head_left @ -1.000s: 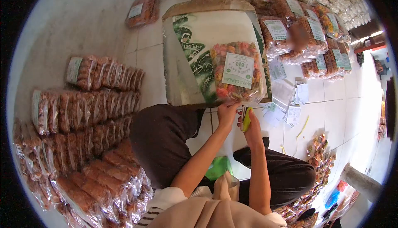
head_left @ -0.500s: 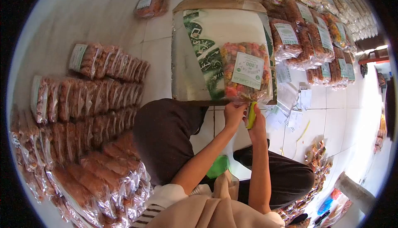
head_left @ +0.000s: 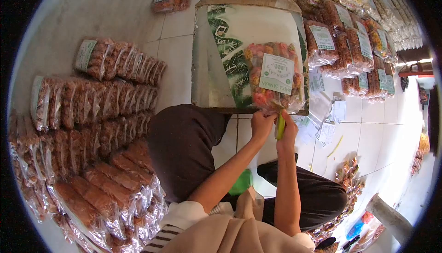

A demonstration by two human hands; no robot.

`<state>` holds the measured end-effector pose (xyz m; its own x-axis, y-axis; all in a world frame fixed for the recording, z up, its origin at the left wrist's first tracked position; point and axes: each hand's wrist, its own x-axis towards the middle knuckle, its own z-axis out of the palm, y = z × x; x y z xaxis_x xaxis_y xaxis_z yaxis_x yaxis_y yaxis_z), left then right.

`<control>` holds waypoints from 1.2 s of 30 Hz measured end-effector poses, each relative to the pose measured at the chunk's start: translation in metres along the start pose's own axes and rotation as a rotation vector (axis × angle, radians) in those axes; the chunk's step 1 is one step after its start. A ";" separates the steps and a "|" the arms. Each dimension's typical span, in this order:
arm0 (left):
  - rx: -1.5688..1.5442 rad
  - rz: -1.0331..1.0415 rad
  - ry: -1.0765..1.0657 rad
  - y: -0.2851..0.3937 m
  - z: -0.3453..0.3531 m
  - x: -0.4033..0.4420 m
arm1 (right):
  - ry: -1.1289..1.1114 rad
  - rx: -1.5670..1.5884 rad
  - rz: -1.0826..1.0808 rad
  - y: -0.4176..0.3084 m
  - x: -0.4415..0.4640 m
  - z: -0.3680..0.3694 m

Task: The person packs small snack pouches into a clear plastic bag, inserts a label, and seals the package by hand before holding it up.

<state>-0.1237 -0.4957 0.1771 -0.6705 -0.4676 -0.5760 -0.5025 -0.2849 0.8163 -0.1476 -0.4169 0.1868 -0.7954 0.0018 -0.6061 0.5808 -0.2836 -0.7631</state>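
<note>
A clear plastic bag of red and yellow snacks (head_left: pixel 276 74) with a white and green label lies on the low board table (head_left: pixel 258 18). Its gathered mouth is at the table's near edge. My left hand (head_left: pixel 262 125) pinches that gathered plastic. Close on its right, my right hand (head_left: pixel 287 128) is closed round a yellow-green stapler-like tool (head_left: pixel 280 125), whose front end is at the bag's neck. The fingers partly hide the tool's tip.
Rows of bagged brown snacks (head_left: pixel 92 101) stand on the left. Labelled bags (head_left: pixel 322 43) are stacked right of the table. Paper slips (head_left: pixel 326 133) lie on the tiled floor. A grey post (head_left: pixel 390 218) stands at the lower right.
The view has shifted. My right hand has turned the yellow-green tool more upright and brought it in to the bag's neck, nearer my left hand, which still pinches the plastic.
</note>
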 end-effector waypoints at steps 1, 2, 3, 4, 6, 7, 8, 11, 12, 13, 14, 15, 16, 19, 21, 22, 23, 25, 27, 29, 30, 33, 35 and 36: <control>-0.033 -0.033 -0.012 -0.005 0.002 0.003 | -0.003 -0.003 -0.003 -0.002 -0.001 0.003; -0.064 -0.067 -0.023 -0.010 0.003 0.007 | 0.038 -0.001 0.001 -0.003 -0.003 0.005; -0.064 -0.067 -0.021 -0.016 0.004 0.010 | 0.081 0.002 0.007 -0.003 -0.004 0.007; -0.163 -0.046 -0.040 -0.023 0.005 0.012 | 0.084 0.002 0.010 -0.002 -0.005 0.007; -0.262 -0.023 -0.059 -0.023 0.006 0.011 | 0.091 -0.009 0.016 0.000 -0.001 0.009; -0.264 -0.051 -0.031 -0.017 0.005 0.007 | 0.091 -0.008 0.016 0.002 0.000 0.009; -0.268 -0.077 -0.003 -0.010 0.003 0.005 | 0.098 0.010 0.016 0.005 0.001 0.011; -0.292 -0.079 0.044 -0.012 0.004 0.005 | 0.103 0.039 0.012 0.007 0.000 0.017; -0.291 -0.081 0.044 -0.015 0.004 0.006 | 0.108 0.052 0.005 0.007 -0.001 0.017; -0.229 -0.061 0.061 -0.018 0.004 0.008 | 0.111 0.053 0.005 0.009 -0.001 0.016; -0.167 -0.041 0.076 -0.020 0.005 0.009 | 0.104 0.066 0.010 0.011 0.000 0.016; -0.167 -0.039 0.073 -0.019 0.005 0.008 | 0.095 0.080 0.013 0.011 0.000 0.017; -0.121 -0.018 0.104 -0.017 0.006 0.007 | 0.095 0.082 0.008 0.012 0.000 0.018; -0.046 -0.015 0.224 -0.009 0.006 0.005 | 0.109 0.095 -0.001 0.008 -0.003 0.019; -0.008 -0.025 0.299 -0.014 0.012 0.006 | -0.072 -0.147 0.073 -0.003 -0.009 0.007; -0.070 0.027 0.303 -0.030 0.014 0.018 | -0.067 -0.137 0.066 -0.005 -0.011 -0.001; -0.132 0.080 0.309 -0.039 0.016 0.026 | 0.022 -0.169 0.006 -0.007 -0.012 -0.012; -0.211 0.005 0.234 -0.024 0.010 0.023 | 0.208 -0.192 -0.097 -0.008 -0.002 -0.043; -0.272 -0.075 0.152 -0.016 0.006 0.018 | 0.318 -0.163 -0.137 0.004 0.022 -0.079; -0.350 -0.074 0.171 -0.017 0.003 0.015 | 0.468 -0.223 -0.022 0.028 0.052 -0.110; -0.339 -0.067 0.170 -0.013 0.002 0.011 | 0.468 -0.210 -0.019 0.041 0.063 -0.117; -0.416 -0.123 0.191 -0.004 0.001 0.004 | 0.663 -0.502 -0.040 0.089 0.103 -0.136; -0.538 -0.112 0.100 -0.019 0.000 0.009 | 0.724 -0.611 -0.002 0.096 0.110 -0.133; -0.526 -0.110 0.103 -0.018 0.000 0.007 | 0.790 -0.731 0.030 0.098 0.111 -0.130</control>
<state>-0.1191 -0.4934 0.1584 -0.5593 -0.4830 -0.6737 -0.2084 -0.7047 0.6782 -0.1560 -0.3198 0.0157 -0.5941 0.6976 -0.4006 0.7695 0.3478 -0.5356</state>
